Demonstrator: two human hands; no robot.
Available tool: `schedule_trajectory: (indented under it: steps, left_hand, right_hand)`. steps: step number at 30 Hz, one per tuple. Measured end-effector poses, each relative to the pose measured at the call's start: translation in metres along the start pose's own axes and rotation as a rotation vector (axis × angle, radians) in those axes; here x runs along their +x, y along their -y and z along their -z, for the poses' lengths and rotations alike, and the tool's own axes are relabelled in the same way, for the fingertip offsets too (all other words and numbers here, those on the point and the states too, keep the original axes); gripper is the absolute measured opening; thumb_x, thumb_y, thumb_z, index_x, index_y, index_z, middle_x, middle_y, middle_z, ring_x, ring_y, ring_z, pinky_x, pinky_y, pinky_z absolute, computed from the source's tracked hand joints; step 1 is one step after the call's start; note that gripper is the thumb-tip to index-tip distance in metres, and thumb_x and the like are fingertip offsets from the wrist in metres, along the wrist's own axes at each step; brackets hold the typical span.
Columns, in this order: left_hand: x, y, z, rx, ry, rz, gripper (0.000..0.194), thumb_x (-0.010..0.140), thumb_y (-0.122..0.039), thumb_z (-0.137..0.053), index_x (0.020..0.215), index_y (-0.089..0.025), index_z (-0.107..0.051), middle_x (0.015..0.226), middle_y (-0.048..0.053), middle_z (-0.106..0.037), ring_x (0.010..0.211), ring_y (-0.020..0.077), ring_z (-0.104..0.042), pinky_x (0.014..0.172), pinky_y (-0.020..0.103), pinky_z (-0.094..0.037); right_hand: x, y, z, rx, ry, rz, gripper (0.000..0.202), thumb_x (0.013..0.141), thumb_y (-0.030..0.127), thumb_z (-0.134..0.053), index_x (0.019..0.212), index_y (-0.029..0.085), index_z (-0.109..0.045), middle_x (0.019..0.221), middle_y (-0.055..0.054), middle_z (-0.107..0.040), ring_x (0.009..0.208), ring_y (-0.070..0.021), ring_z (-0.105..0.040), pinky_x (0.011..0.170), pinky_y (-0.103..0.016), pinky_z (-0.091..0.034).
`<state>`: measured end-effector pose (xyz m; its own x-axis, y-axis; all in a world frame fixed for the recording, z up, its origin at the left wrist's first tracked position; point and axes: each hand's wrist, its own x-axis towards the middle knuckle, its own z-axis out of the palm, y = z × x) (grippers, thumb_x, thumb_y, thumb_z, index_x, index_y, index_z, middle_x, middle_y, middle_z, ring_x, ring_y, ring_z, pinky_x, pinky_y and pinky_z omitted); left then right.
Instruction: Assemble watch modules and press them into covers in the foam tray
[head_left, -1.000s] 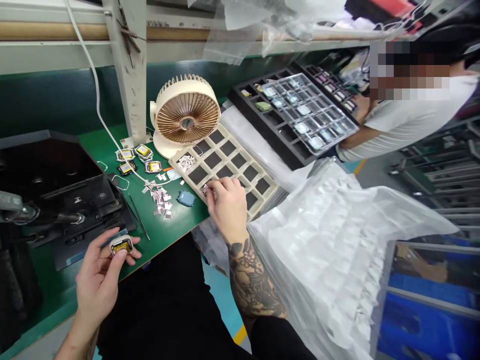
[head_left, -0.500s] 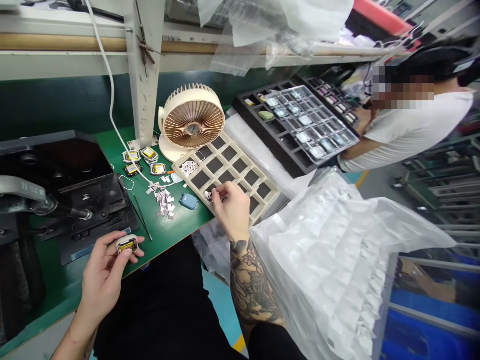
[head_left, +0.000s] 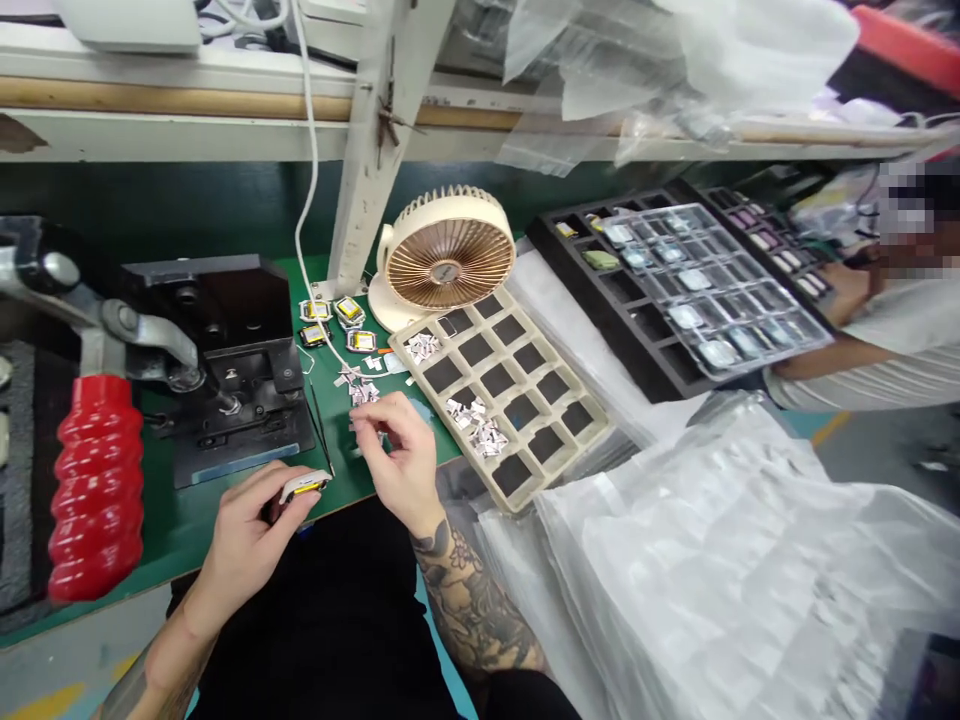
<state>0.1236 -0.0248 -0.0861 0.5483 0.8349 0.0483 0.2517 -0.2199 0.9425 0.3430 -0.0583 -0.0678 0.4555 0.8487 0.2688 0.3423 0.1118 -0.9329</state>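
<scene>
My left hand [head_left: 259,525] grips a small white watch-like case [head_left: 304,484] between thumb and fingers, with a yellow part showing inside it. My right hand [head_left: 401,465] is over the green table, thumb and forefinger pinched together beside a pile of small whitish pieces [head_left: 364,388]; whatever is in the pinch is too small to make out. More such pieces [head_left: 480,425] lie in the beige compartment tray [head_left: 570,457] to the right. Tweezers [head_left: 321,430] lie between my hands. Several cases with yellow parts [head_left: 349,311] sit farther back.
A black fixture [head_left: 251,400] and a red clamp handle [head_left: 97,490] stand at left. A beige fan [head_left: 446,265] is behind the tray. A black foam tray [head_left: 645,320] bears a clear tray at right, near a co-worker's arm [head_left: 847,290]. Plastic sheeting [head_left: 697,540] covers the lower right.
My right hand has moved left from the pieces in the beige tray to the table pile. My left hand has tilted the case. The view has turned left, showing the red handle.
</scene>
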Motion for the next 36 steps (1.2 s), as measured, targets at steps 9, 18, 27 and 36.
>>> schedule_trajectory:
  steps: [9, 18, 27, 36]
  left_hand:
    - [0.007, -0.014, 0.003, -0.065, 0.05, 0.026, 0.018, 0.113, -0.029, -0.055, 0.114, -0.024, -0.073, 0.109, 0.007, -0.072, 0.1, 0.0238, -0.068, 0.093, 0.036, -0.053]
    - [0.007, -0.018, -0.002, -0.064, 0.019, 0.034, 0.02, 0.111, -0.035, -0.059, 0.105, -0.023, -0.073, 0.098, 0.007, -0.07, 0.091, 0.024, -0.066, 0.09, 0.035, -0.057]
    - [0.001, -0.01, -0.004, -0.056, 0.021, 0.011, 0.017, 0.108, -0.03, -0.064, 0.115, -0.023, -0.077, 0.104, 0.008, -0.073, 0.094, 0.0253, -0.067, 0.086, 0.035, -0.053]
    - [0.005, -0.002, 0.007, -0.219, -0.023, 0.076, 0.028, 0.109, -0.037, -0.062, 0.088, -0.02, -0.07, 0.082, 0.002, -0.065, 0.079, 0.0196, -0.061, 0.079, 0.031, -0.049]
  right_hand:
    - [-0.012, 0.001, -0.001, 0.121, 0.148, 0.068, 0.006, 0.095, 0.021, -0.084, 0.094, 0.027, -0.084, 0.074, 0.001, -0.074, 0.057, -0.0144, -0.065, 0.059, -0.032, -0.055]
    - [-0.007, 0.019, 0.004, -0.087, 0.372, 0.205, 0.022, 0.102, 0.019, -0.073, 0.112, 0.032, -0.087, 0.096, -0.005, -0.075, 0.086, -0.0202, -0.073, 0.076, -0.037, -0.063]
    - [-0.001, 0.028, 0.006, -0.08, 0.458, 0.136, 0.015, 0.103, 0.022, -0.073, 0.105, 0.029, -0.086, 0.094, -0.003, -0.072, 0.086, -0.0184, -0.071, 0.077, -0.034, -0.061]
    - [-0.017, 0.008, -0.008, -0.41, 0.525, 0.498, 0.056, 0.102, 0.027, -0.076, 0.156, 0.028, -0.061, 0.13, -0.015, -0.077, 0.115, -0.0328, -0.073, 0.093, -0.051, -0.062]
